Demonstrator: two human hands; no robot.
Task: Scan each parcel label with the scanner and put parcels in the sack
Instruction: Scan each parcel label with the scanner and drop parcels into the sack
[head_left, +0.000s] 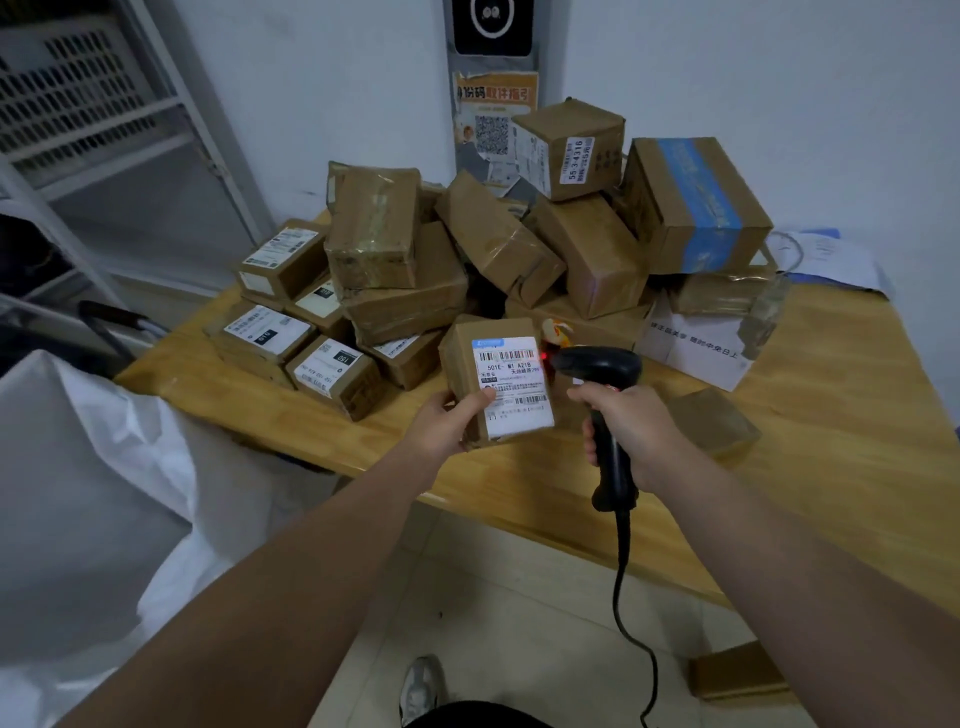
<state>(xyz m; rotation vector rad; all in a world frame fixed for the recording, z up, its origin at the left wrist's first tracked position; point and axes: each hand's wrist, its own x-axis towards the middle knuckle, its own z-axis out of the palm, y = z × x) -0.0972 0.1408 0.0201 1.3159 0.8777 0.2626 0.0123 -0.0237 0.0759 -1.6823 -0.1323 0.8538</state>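
Observation:
My left hand (451, 422) grips a small cardboard parcel (470, 353) by its lower left corner, held above the table with its white label (514, 382) facing me. My right hand (631, 428) grips the handle of a black corded scanner (597, 366). The scanner head points left at the label from close by, and a red light glows at its nose. The white sack (93, 493) stands open at the lower left, beside the table.
A wooden table (831, 467) carries a heap of several cardboard parcels (395, 249), some labelled. One small flat parcel (711, 423) lies right of my right hand. The scanner cable (623, 597) hangs to the floor. A metal shelf (104, 130) stands at the back left.

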